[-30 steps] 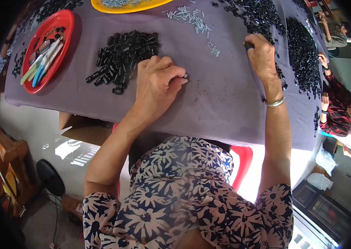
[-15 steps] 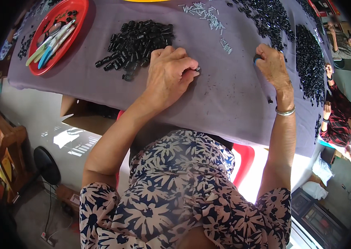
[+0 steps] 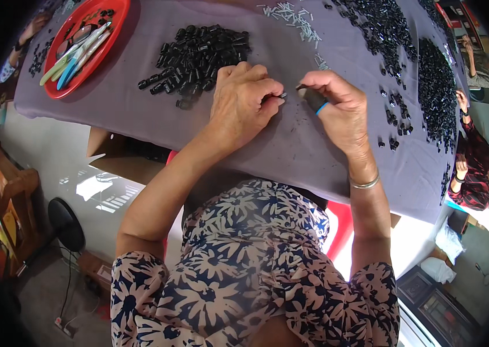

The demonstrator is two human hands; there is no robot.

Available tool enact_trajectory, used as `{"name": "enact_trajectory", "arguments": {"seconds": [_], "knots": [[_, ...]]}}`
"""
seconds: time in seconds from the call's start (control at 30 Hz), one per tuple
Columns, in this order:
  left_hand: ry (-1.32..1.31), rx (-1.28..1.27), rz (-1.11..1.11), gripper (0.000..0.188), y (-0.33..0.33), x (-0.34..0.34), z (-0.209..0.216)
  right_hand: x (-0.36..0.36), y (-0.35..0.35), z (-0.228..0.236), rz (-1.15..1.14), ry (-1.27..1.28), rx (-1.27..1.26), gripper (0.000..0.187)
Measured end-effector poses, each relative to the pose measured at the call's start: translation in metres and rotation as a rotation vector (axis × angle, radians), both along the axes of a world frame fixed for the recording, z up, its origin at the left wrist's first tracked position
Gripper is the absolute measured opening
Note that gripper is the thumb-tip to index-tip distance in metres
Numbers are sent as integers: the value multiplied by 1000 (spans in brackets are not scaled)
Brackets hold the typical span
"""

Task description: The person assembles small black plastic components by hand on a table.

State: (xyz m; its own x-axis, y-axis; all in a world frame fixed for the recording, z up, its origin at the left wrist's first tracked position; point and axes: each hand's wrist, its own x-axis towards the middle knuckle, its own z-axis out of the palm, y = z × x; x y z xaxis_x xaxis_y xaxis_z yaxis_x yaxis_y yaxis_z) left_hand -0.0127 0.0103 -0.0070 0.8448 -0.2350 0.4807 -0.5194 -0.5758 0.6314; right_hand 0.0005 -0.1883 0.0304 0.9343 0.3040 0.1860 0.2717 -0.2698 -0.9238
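Note:
My left hand (image 3: 243, 103) is closed in a pinch. A small metallic-looking tip (image 3: 282, 95) pokes out between its thumb and forefinger; the rest of that piece is hidden. Close by on the right, my right hand (image 3: 340, 110) pinches a small black part (image 3: 301, 87) between thumb and forefinger. A black cover with a blue edge (image 3: 315, 101) is worn on the right thumb. The two pinched pieces are a short gap apart, above the cloth. Just beyond my left hand lies a heap of black cylindrical parts (image 3: 204, 55).
A grey-purple cloth (image 3: 134, 110) covers the table. At far left, a red tray (image 3: 118, 29) holds several pen-like tools (image 3: 76, 58). Clear little pins (image 3: 296, 20) lie at the back. Small black parts (image 3: 438, 92) spread along the right. Other people (image 3: 479, 179) sit beyond the right edge.
My right hand has moved left from beside the small black parts to near my left hand, and a small black part now shows in its pinch. The left hand keeps its pinch.

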Motion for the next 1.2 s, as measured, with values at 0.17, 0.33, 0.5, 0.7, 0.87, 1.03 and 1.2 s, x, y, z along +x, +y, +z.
{"name": "enact_trajectory", "arguments": {"seconds": [0.17, 0.33, 0.5, 0.7, 0.87, 1.03, 1.2], "knots": [[14, 26, 4, 14, 1, 0, 1, -1, 10, 2, 15, -225, -189, 22], [20, 27, 0, 14, 1, 0, 1, -3, 13, 0, 14, -260, -222, 28], [8, 29, 8, 14, 0, 0, 0, -2, 15, -3, 22, -408, -361, 34], [7, 29, 14, 11, 0, 0, -1, -3, 15, -2, 37, -451, -393, 37], [2, 31, 8, 10, 0, 0, 0, -3, 18, -3, 52, -505, -402, 37], [9, 11, -1, 9, 0, 1, 1, -2, 16, -4, 74, -447, -376, 39], [32, -10, -6, 37, 2, 0, 7, -4, 17, -3, 75, -409, -355, 33]]}}
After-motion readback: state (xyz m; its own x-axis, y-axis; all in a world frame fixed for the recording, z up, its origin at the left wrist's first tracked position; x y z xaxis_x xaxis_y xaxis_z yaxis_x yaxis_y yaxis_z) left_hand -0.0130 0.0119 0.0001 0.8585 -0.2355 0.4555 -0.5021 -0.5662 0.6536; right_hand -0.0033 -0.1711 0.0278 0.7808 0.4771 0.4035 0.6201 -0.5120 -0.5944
